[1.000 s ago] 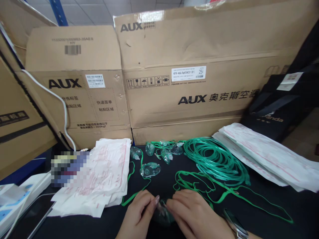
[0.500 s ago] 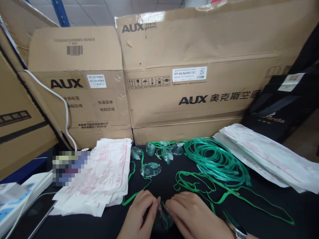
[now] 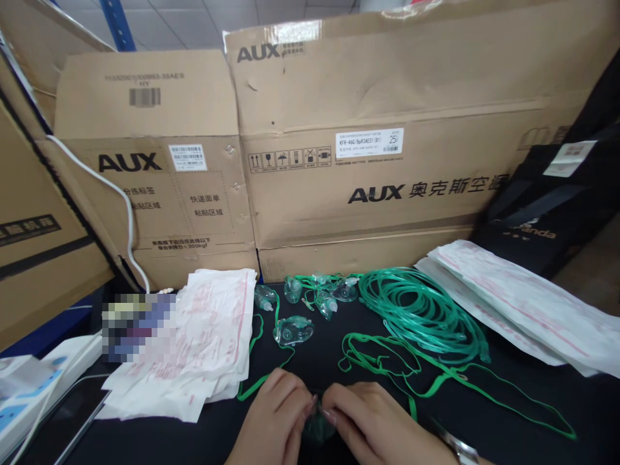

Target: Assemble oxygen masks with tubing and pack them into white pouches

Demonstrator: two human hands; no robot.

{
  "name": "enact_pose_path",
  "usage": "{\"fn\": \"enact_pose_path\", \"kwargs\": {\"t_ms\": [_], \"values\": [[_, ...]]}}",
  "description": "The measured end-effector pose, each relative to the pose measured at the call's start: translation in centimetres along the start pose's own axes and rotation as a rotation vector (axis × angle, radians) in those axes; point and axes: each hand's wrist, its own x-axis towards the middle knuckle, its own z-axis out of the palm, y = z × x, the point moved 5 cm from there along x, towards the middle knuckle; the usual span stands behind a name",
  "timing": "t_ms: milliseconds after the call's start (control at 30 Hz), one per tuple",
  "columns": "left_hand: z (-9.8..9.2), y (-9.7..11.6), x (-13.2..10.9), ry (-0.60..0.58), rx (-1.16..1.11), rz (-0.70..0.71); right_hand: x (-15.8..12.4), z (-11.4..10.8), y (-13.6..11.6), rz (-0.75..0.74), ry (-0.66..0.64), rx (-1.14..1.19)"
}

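Oxygen mask [image 3: 318, 429], clear w/ green tint & mostly hidden, is on the near side of the green tubing coil [image 3: 422, 318] & to its left, low over the counter [image 3: 317, 365]. L hand [image 3: 277, 408]: fingers curled, tips pinching the mask's upper edge. R hand [image 3: 372, 414]: tips pinching approx. the same edge, just beside the L tips. So both grips look closed on the mask; exact contact pts can't be told.

Change vs. 0.5 s ago: L thumb stood up straight then, now tucked in behind folded fingers, L hand rolled over more. R wrist turned a bit too, so the watch [image 3: 460, 447] shows less face. Layout otherwise same: other masks [image 3: 294, 332] left of the coil, paper packets [image 3: 527, 303] to its right.

My read: fine two-handed work on one spot, grip re-set rather than let go; no visible result yet.
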Motion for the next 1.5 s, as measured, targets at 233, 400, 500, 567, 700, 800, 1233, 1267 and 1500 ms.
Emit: {"fn": "enact_pose_path", "kwargs": {"t_ms": [233, 400, 500, 567, 700, 800, 1233, 1267, 1500], "values": [[-0.2, -0.3, -0.2, 0.039, -0.008, -0.032, 0.6, -0.7, 1.2, 0.127, 0.031, 0.225], [-0.8, -0.1, -0.1, 0.104, -0.075, -0.007, 1.2, -1.1, 2.6, 0.184, 0.210, 0.409], [-0.8, 0.1, 0.0, 0.121, -0.036, 0.037, 1.2, -0.8, 2.8, 0.214, 0.236, 0.423], [-0.6, 0.3, 0.0, 0.119, 0.013, 0.081, 1.1, -0.9, 2.5, 0.204, 0.242, 0.378], [-0.3, 0.8, -0.1, 0.162, 0.091, 0.193, 1.0, -1.0, 1.3, 0.113, 0.128, 0.243], [-0.3, 1.1, -0.2, 0.184, 0.130, 0.250, 1.0, -0.8, 0.5, 0.016, 0.029, 0.154], [-0.2, 1.5, 0.2, 0.181, 0.027, 0.262, 0.6, -0.2, -0.1, -0.109, -0.055, 0.151], [-0.2, 1.5, 0.3, 0.174, 0.002, 0.259, 0.6, -0.1, -0.2, -0.107, -0.045, 0.161], [-0.5, 1.4, 0.3, 0.138, -0.141, 0.235, 0.4, 0.0, 0.6, -0.035, 0.075, 0.265]]}}
